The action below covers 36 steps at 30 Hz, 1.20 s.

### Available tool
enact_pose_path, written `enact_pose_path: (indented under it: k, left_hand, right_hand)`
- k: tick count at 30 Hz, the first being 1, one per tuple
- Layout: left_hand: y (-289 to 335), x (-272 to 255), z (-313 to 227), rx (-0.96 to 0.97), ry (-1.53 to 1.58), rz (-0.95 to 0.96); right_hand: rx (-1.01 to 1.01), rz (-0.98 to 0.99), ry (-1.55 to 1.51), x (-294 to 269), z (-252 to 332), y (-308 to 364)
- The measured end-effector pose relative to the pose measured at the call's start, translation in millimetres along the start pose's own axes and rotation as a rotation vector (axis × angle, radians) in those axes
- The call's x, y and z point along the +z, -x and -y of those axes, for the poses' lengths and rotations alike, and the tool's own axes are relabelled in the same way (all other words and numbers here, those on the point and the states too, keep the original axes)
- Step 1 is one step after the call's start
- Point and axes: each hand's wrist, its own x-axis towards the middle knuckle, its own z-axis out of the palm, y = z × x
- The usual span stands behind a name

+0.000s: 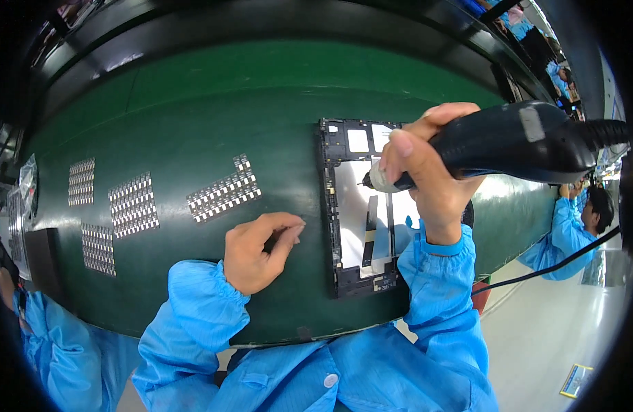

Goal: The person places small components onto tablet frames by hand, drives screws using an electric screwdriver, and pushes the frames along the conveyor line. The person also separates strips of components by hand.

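Note:
My right hand is wrapped round a black corded electric screwdriver. The tool lies nearly level, its narrow tip pointing left above an opened tablet-like device. That device has a black frame, silver-white panels inside and a dark ribbon strip. Left of its frame, just over the table, my left hand has thumb and forefinger pressed together; what they pinch, if anything, is too small to make out. Nearest beyond this hand lies a sheet of small black-and-white parts.
More such sheets lie on the left of the green table. A black box and clear plastic packaging stand at the far left. A black cable runs along the right. Co-workers in blue sleeves sit on both sides.

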Motion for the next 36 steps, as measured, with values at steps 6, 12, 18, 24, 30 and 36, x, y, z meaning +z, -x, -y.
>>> enact_pose_path:
  k: [6,12,18,24,30,36]
  left_hand:
    - [-6,-1,10,0.023,0.017,0.023]
    - [-8,-3,10,0.075,-0.015,0.050]
    - [-7,-3,12,0.089,-0.012,0.058]
    - [-5,-3,11,0.086,-0.019,0.058]
    - [-4,-4,9,0.101,-0.058,0.062]
    - [-13,0,8,0.340,-0.184,0.080]
  right_hand:
    - [0.042,0.009,-0.016,22,-10,-12]
    - [0.075,0.017,-0.057,26,-18,-11]
    - [0.084,0.021,-0.083,27,-20,-10]
    - [0.063,0.092,-0.036,33,-18,-2]
    - [-0.035,0.155,0.028,35,-22,5]
    - [-0.001,-0.015,0.028,20,-11,-5]
